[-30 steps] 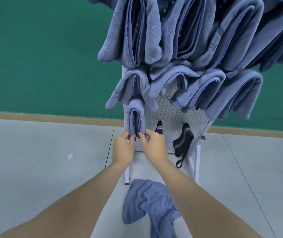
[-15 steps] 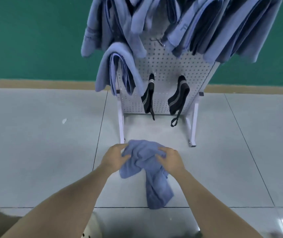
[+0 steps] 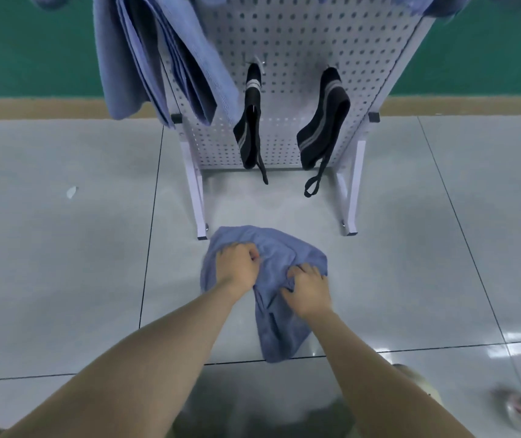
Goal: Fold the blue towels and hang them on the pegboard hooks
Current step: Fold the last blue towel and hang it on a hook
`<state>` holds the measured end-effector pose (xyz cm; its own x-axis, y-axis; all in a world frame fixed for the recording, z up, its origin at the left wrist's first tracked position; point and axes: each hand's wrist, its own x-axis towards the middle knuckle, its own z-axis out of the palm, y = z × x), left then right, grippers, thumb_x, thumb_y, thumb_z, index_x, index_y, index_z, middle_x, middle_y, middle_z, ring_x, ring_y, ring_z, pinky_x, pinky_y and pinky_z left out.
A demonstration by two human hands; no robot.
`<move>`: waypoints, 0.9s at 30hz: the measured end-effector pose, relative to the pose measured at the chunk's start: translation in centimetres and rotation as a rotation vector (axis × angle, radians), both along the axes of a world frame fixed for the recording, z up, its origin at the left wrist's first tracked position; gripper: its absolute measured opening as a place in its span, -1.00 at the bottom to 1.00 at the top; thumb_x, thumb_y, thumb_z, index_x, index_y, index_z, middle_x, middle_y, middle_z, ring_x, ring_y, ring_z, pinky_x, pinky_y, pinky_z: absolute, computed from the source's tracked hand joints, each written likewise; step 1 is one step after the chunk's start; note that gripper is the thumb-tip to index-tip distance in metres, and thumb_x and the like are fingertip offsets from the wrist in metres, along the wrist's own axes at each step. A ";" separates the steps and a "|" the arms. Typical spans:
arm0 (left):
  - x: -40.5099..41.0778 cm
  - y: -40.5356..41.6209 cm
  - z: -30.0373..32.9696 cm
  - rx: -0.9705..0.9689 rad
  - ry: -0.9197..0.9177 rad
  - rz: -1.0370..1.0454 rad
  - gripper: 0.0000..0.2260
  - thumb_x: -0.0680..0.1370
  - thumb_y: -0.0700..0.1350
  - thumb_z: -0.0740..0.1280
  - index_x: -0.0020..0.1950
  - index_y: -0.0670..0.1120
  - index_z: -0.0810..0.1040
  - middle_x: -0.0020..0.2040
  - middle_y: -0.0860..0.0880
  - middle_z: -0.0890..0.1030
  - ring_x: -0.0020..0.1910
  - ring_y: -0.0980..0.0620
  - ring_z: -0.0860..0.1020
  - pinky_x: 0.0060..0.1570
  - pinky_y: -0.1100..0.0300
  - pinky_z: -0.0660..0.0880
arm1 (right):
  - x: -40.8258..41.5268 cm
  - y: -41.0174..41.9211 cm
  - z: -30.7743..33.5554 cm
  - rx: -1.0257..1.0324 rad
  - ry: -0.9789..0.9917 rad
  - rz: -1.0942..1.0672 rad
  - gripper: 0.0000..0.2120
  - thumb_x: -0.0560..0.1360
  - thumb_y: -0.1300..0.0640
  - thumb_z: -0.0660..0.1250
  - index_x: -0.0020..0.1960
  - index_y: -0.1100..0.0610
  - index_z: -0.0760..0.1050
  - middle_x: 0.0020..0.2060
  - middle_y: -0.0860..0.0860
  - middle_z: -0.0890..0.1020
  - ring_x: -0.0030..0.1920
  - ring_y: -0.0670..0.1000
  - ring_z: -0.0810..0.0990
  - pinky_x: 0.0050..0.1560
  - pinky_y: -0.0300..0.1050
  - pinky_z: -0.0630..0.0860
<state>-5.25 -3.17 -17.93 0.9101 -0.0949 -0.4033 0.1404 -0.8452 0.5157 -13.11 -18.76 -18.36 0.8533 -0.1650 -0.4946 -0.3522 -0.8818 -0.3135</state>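
At the pegboard's [image 3: 300,36] upper left corner a folded blue towel [image 3: 158,58] hangs draped over a hook, its layers falling past the board's left edge, so that one looks done. Further right, two black straps [image 3: 249,121] dangle from hooks near the board's lower edge. On the tiled floor [image 3: 63,263], just in front of the stand's left leg, lies a crumpled blue towel [image 3: 271,311]. The left hand [image 3: 237,267] grips a bunch of its cloth in curled fingers, and the right hand [image 3: 308,292] clutches another bunch beside it, probably to lift and shake it out for folding.
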 end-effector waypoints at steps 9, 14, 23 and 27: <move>3.5 -1.8 9.0 -0.507 0.146 -0.137 -0.86 0.63 -0.24 0.35 -0.11 -0.07 0.55 -0.27 -0.03 0.55 -0.28 0.08 0.46 -0.25 0.31 0.40 | 1.6 0.2 3.9 0.276 -0.186 -0.370 -0.61 0.55 -0.12 0.42 0.29 0.03 0.50 0.00 0.02 0.70 0.08 0.11 0.64 0.15 -0.03 0.47; 3.6 -1.8 18.3 -0.595 0.105 -0.224 -0.88 0.65 -0.17 0.36 -0.08 -0.09 0.56 -0.34 -0.03 0.47 -0.30 0.04 0.36 -0.33 0.26 0.28 | 3.2 -0.1 10.2 0.523 -0.486 -0.425 -0.81 0.58 0.23 0.33 -0.21 0.11 0.50 -0.30 0.05 0.61 -0.26 0.07 0.55 -0.16 0.02 0.50; 2.1 -0.8 36.1 -0.776 -0.157 -0.165 -0.83 0.66 -0.10 0.37 -0.09 -0.09 0.67 -0.20 0.01 0.67 -0.19 0.10 0.58 -0.16 0.23 0.49 | 5.5 1.0 30.4 1.120 -0.365 -0.426 -0.81 0.69 0.09 0.22 -0.04 0.05 0.57 -0.23 0.00 0.65 -0.16 0.02 0.56 -0.09 -0.14 0.47; 1.4 0.6 41.9 -0.969 -0.131 -0.061 -0.81 0.69 -0.14 0.31 0.07 -0.18 0.70 0.02 -0.18 0.74 -0.01 -0.08 0.67 0.07 -0.01 0.62 | 4.9 -0.9 38.4 1.205 -0.377 -0.194 -0.66 0.63 -0.02 0.33 0.29 0.18 0.59 0.00 0.10 0.64 0.06 0.11 0.59 0.14 0.03 0.44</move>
<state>-3.86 -2.53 24.00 0.9249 -0.3795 -0.0219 0.0025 -0.0514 0.9987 -8.20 -19.69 20.04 0.9852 0.0799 -0.1513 -0.1580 0.0848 -0.9838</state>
